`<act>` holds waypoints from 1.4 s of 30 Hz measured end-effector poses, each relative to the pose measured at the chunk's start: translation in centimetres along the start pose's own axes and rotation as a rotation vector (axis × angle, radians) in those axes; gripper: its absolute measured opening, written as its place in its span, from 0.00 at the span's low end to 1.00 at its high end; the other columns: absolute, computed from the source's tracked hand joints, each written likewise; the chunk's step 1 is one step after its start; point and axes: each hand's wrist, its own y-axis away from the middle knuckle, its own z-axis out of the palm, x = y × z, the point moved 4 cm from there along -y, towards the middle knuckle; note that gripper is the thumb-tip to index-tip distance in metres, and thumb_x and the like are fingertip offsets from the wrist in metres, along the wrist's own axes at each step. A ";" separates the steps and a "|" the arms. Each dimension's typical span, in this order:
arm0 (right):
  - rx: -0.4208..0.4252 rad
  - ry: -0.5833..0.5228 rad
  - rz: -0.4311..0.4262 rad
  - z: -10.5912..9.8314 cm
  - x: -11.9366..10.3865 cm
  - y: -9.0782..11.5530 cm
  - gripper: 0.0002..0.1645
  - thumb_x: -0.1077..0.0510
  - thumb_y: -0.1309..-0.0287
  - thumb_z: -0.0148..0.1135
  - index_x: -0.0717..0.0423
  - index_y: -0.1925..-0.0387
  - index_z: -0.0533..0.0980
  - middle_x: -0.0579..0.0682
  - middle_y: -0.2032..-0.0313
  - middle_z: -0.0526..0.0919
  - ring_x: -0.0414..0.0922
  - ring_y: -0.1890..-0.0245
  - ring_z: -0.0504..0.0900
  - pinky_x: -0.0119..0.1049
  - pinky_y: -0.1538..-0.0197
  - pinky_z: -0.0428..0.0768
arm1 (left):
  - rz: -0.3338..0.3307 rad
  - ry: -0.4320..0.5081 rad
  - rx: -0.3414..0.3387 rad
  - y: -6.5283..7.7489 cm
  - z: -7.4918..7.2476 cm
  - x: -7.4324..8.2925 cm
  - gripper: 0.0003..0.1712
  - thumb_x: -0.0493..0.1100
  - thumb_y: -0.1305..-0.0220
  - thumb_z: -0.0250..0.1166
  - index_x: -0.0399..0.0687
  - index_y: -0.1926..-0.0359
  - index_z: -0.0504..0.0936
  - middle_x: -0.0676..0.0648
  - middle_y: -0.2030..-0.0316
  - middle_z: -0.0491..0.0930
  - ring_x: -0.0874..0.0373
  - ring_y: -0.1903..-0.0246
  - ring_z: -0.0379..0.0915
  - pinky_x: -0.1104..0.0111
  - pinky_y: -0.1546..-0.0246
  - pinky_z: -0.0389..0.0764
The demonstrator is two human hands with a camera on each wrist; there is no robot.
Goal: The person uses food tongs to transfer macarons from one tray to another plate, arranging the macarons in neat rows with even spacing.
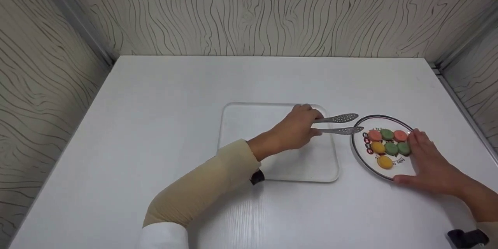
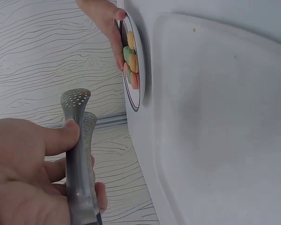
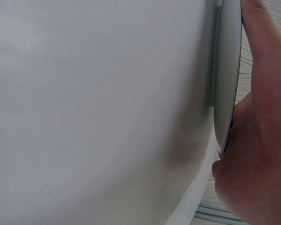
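My left hand (image 1: 297,126) grips a pair of metal tongs (image 2: 79,173), thumb on one arm and fingers round the other. The tongs' perforated tips are spread apart and point right; one overlaps the plate's left rim in the head view. Nothing is between the tips. A round white plate (image 1: 404,169) with a dark striped rim carries several macarons (image 1: 391,148) in pink, green and yellow. My right hand (image 1: 435,167) rests against the plate's right rim, fingers extended along the edge and thumb spread at the near side. The right wrist view shows the plate edge-on beside that hand.
A shallow white rectangular tray (image 1: 330,167) lies under my left hand, left of the plate. Both rest on a white table (image 1: 163,97). Wood-grain panels (image 1: 249,11) stand behind it and at both sides.
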 end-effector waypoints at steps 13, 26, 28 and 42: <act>0.008 0.015 -0.023 0.0 -0.1 0.0 0.79 0.36 0.48 0.74 0.79 0.26 0.32 0.77 0.25 0.32 0.65 0.24 0.22 0.34 0.32 0.17 | -0.061 0.083 0.043 2.3 -2.2 -3.0 0.20 0.40 0.30 0.67 0.42 0.40 0.78 0.47 0.48 0.80 0.56 0.51 0.69 0.70 0.50 0.71; 0.005 0.004 -0.016 -0.2 -0.2 0.1 0.79 0.36 0.49 0.74 0.80 0.26 0.33 0.78 0.25 0.33 0.65 0.24 0.23 0.40 0.30 0.19 | -0.085 0.113 0.117 4.0 -4.1 -4.9 0.20 0.38 0.29 0.65 0.38 0.39 0.76 0.45 0.48 0.81 0.53 0.49 0.71 0.66 0.47 0.73; 0.010 0.008 -0.020 -0.2 -0.2 0.1 0.79 0.36 0.49 0.74 0.80 0.26 0.34 0.78 0.25 0.33 0.66 0.24 0.24 0.41 0.29 0.20 | -0.083 0.117 0.124 4.3 -4.3 -5.3 0.19 0.38 0.29 0.65 0.38 0.40 0.77 0.45 0.48 0.81 0.52 0.49 0.72 0.65 0.46 0.73; -0.001 -0.026 -0.009 -0.4 -0.2 0.2 0.80 0.36 0.50 0.76 0.77 0.25 0.32 0.77 0.25 0.32 0.66 0.24 0.23 0.60 0.27 0.30 | -0.183 0.188 0.172 7.5 -5.8 -9.7 0.20 0.36 0.28 0.64 0.34 0.39 0.75 0.40 0.47 0.80 0.48 0.47 0.70 0.57 0.44 0.74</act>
